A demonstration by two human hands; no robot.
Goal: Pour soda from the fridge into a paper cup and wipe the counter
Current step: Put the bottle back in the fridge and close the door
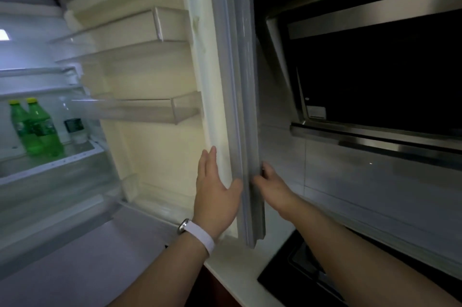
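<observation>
Both hands, left [216,196] flat, right [271,183] gripping, hold the fridge door [232,97]; two green soda bottles [35,126] stand inside.

Range hood [375,77] upper right, steel trim; black cooktop [300,274] below; clear water bottle [75,124] inside.

Two green plastic soda bottles [35,126] stood inside white fridge [30,181], left of open door [175,82]; steel range hood [375,82] right of door
</observation>
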